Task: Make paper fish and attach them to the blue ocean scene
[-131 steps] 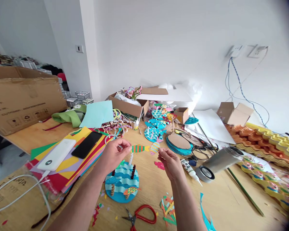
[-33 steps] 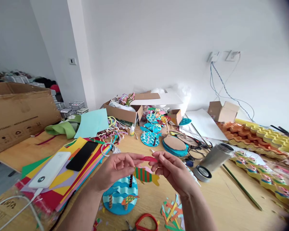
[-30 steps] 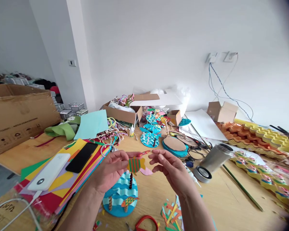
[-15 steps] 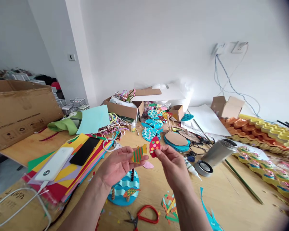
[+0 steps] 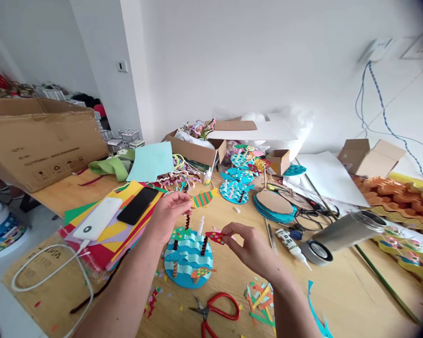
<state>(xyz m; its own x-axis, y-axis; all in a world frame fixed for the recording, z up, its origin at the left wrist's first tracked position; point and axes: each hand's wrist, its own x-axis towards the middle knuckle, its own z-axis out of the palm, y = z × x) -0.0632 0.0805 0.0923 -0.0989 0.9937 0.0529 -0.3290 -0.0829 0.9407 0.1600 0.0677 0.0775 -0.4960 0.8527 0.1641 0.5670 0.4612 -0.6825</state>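
"cluttered wooden table (image 5: pixel 232 278); what's held where?"
"left hand (image 5: pixel 172 211) pinches the striped fish (image 5: pixel 203 198), right hand (image 5: pixel 248 241) the red dotted cutout (image 5: pixel 214 237), both near the wavy blue disc (image 5: pixel 186 281); grip edges lightly."

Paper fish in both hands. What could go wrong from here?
The red polka-dot paper fish in the right hand is close to a dark fuzzy post; a bump might bend the post.
Red-handled metal scissors lie with blades apart between the forearms; a lowered wrist might catch them.
Loose coloured paper strips lie beside the right forearm; a sweep might scatter them.
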